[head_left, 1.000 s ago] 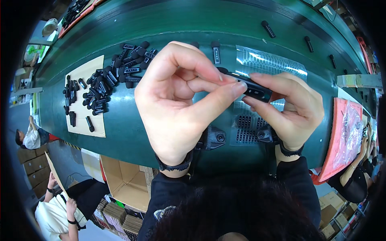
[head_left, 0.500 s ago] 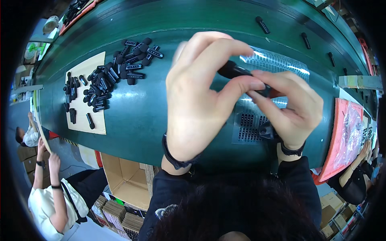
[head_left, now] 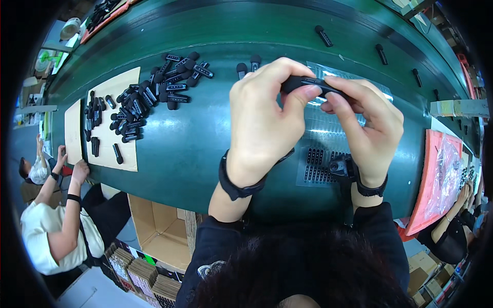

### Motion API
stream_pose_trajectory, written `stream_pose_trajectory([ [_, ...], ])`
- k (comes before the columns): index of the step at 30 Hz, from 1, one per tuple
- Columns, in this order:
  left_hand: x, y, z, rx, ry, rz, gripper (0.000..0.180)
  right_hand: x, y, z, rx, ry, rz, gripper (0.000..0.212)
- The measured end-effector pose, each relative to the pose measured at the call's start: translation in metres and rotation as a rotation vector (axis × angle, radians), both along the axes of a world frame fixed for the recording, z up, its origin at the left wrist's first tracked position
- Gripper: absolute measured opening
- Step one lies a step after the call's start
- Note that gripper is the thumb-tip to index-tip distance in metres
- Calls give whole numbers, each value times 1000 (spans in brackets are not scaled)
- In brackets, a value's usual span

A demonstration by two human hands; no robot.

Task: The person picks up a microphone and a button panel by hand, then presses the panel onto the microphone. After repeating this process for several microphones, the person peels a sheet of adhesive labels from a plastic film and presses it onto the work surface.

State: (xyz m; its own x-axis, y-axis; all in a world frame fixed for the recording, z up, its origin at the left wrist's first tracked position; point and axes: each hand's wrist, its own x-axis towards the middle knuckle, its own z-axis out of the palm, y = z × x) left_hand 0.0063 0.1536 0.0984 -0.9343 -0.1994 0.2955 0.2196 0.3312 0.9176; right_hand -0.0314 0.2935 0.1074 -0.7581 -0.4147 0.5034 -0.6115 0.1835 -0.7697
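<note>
A small black microphone with a rounded foam end (head_left: 294,83) is held up over the table, lying roughly sideways between my hands. My left hand (head_left: 267,110) grips its foam end, thumb along the body. My right hand (head_left: 367,123) pinches the other end between thumb and fingers. Beneath them lie clear plastic sheets; the nearer sheet (head_left: 314,177) carries rows of small black stickers. Close by my right wrist is a black device (head_left: 340,165), partly hidden by the wrist. Two more microphones (head_left: 255,61) stick out behind my left hand.
Many similar microphones (head_left: 136,105) are piled at left, partly on a beige board (head_left: 123,159). Several others (head_left: 323,36) lie spaced along the far green strip. A pink foam tray (head_left: 423,190) stands at right. Co-workers are at both sides; an open cardboard box (head_left: 159,231) sits below the table edge.
My hands have turned the microphone more level. At left, a co-worker has lowered a beige board onto the table edge. The microphones on the far strip have shifted left.
</note>
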Motion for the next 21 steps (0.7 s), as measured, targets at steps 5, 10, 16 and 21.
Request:
stream_pose_trajectory([
  [5, -8, -9, -8, 85, -35, -40, 14, -11, 1, 4, 39, -17, 35, 16],
  [10, -11, -34, -21, 197, -105, -52, 14, -41, -19, -6, 135, -185, 298, 18],
  [16, -32, -102, -69, 47, 17, 625, 18, -170, -23, -54, 588, -178, -60, 45],
  [21, -18, -151, -114, -592, -236, 980, 31, -211, -41, -113, 1033, -170, -300, 56],
])
